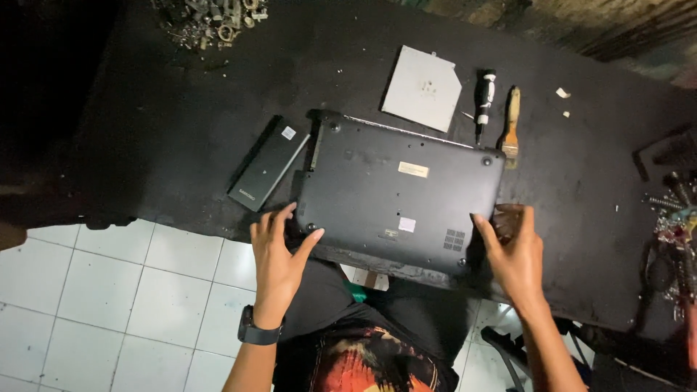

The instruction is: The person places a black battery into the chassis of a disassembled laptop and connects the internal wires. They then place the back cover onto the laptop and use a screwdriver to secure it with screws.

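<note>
Head view, looking down. Nearest the camera we saw our own lap and dark printed shirt point(370, 356), with a dark watch point(258, 334) on the left wrist. Above these, our left hand point(278, 250) lay with fingers spread on the near left corner of the laptop point(399, 192), and our right hand point(514, 250) rested, fingers extended, against its near right corner; both hands were unclenched and well apart, bracing the machine rather than gripping it. The laptop lay closed and upside down at the near edge of the black workbench point(167, 138), base panel upward, a position we judged to give access to the underside screws. Just beside its left edge lay one long black battery pack point(267, 163), apart from the machine. Beyond its far edge we counted one flat grey optical drive point(422, 87), one black-and-white screwdriver point(483, 101) and one small wooden-handled brush point(511, 127), laid side by side within reach. One heap of loose metal hardware point(210, 22) sat at the far left, and further tools point(675, 218) at the right edge were too cluttered to count. White floor tiles point(109, 305) showed below the bench.
</note>
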